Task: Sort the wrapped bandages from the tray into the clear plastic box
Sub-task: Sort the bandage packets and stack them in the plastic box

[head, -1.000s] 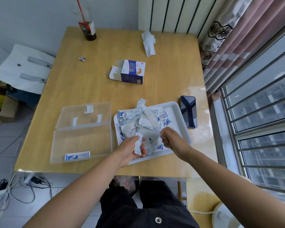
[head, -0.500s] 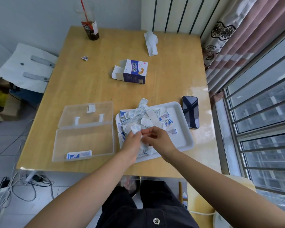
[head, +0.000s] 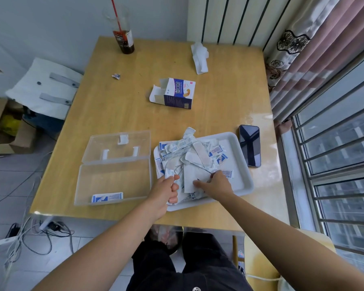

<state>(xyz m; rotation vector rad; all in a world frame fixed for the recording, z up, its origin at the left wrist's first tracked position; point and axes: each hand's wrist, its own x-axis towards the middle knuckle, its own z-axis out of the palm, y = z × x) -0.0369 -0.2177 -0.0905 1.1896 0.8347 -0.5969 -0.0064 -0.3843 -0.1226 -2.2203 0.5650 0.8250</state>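
Hands separate: left hand (head: 166,191) slides to the left edge of the tray (head: 243,164), pinching a wrapped bandage (head: 169,172) at its fingertips, beside the clear plastic box (head: 114,179). Right hand (head: 218,185) rests on the bandage pile (head: 189,156), grip unclear.

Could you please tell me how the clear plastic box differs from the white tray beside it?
The clear plastic box is see-through; the white tray is opaque. The box holds a single wrapped bandage, while the tray carries a jumbled heap of them. The box has a lid lying open behind it; the tray has none. Both are rectangular and sit side by side on the wooden table.
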